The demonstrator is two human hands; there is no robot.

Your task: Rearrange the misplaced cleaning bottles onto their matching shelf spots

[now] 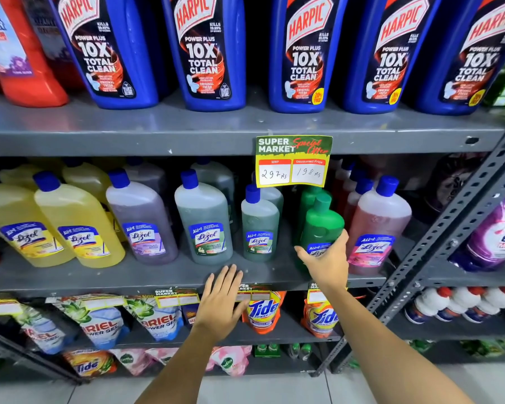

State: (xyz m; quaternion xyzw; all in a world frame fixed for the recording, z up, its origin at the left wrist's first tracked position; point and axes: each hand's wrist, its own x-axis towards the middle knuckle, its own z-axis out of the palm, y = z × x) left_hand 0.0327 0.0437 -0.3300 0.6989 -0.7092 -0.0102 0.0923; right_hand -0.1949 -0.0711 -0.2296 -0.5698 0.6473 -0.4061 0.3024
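The right hand (325,258) was wrapped around a solid green Lizol bottle (321,225) just below the yellow price tag (293,161), between one small grey-green Lizol bottle (258,225) and one pink Lizol bottle (376,225). The left hand (222,301), fingers spread and holding nothing, hovered at the grey shelf edge (129,282) below and left of that tag. Five blue Harpic bottles (210,53) stood above the tag, two yellow Lizol bottles (76,225) far to its left.

Standing along the grey metal middle shelf (158,275), upright and side by side: two yellow Lizol bottles (79,225), a purple one (142,220), two dull-green ones (204,220), a bright green bottle (321,225), a pink one (376,225). Sitting on the top shelf (187,126): five blue Harpic bottles (210,53), a red bottle (27,53) leftmost. Hanging from its front edge: a yellow price tag (293,161).
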